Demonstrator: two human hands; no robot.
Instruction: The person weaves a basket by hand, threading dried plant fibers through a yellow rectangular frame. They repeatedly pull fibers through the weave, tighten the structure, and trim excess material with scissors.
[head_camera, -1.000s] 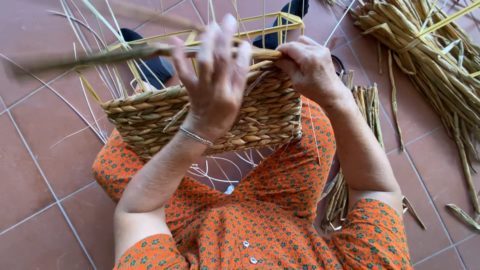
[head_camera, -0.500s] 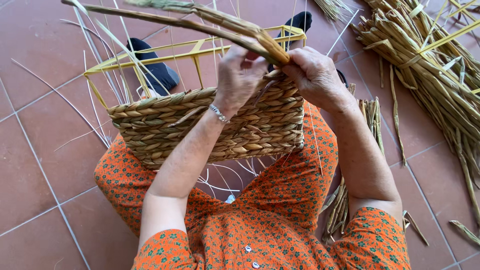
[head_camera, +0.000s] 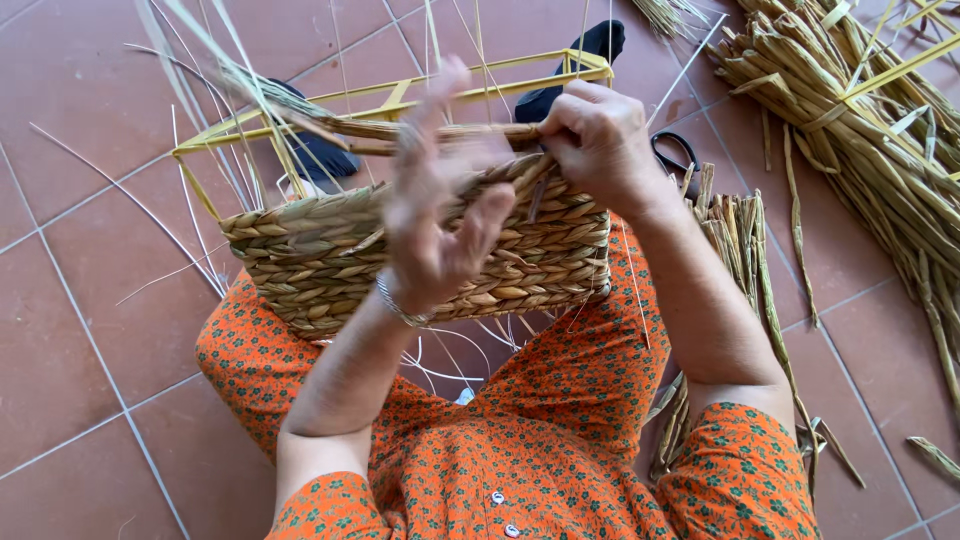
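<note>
Since left hand let go of strand, fingers spread, blurred, centre frame, we note right hand pinching it at basket rim, mid-frame on lap: weave pulled snug.

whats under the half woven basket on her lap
Under the woven basket you can see the orange floral dress over the lap and loose pale strands hanging from its base. The basket's underside and the legs beneath are covered from view.
</note>
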